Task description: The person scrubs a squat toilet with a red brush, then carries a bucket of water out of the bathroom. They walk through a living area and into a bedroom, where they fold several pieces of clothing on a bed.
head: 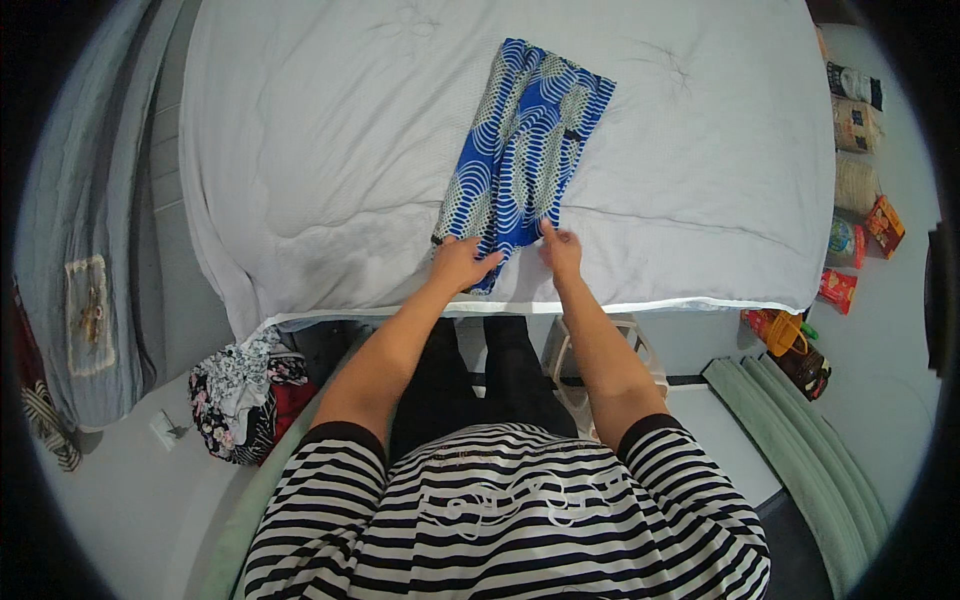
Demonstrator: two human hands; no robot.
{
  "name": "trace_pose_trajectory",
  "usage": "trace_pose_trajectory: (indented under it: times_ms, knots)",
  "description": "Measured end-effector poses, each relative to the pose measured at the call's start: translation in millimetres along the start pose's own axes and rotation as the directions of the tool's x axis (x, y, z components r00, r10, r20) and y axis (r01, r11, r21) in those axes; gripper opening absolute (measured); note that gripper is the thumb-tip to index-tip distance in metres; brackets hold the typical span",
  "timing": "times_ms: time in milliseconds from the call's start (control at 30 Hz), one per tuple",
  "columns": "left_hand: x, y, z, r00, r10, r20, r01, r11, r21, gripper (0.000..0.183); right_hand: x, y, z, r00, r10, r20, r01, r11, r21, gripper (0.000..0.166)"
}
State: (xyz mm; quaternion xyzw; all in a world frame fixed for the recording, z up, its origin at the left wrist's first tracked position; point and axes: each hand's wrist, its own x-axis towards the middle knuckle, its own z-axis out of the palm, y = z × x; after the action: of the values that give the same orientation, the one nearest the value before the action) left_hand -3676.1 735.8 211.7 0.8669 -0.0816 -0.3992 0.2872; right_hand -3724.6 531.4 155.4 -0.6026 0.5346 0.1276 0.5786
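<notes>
A folded blue garment (525,142) with white and grey rings and dots lies on a pale grey bedcover (337,150), its long side running away from me. At its near left corner is my left hand (459,266), palm down on the cloth with the thumb pointing right. My right hand (561,247) touches the near right edge with thumb and fingertips; whether it pinches the cloth is hard to tell. A narrow tip of the fabric sticks out between both hands, close to the bed's near edge.
Below the bed edge at left hangs a bundle of patterned clothes (244,397). A plastic stool (645,352) stands partly under the bed. Snack packets (847,244) and other bags line the right side. Green curtains (795,435) lie at lower right, a grey curtain (90,187) at far left.
</notes>
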Motion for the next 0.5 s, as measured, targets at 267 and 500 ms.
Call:
trace_pose_trajectory:
  times_ms: [267,500]
  knots:
    - [70,-21,57,0.889,-0.376,-0.262,0.144,0.773,-0.618,0.021,14,-17,13,0.991,-0.026,0.129,0.013,0.995,0.095,0.027]
    - [42,-42,52,0.974,-0.2,0.108,0.218,0.954,-0.206,0.016,0,40,-54,0.98,0.093,0.177,-0.135,0.962,0.238,0.019]
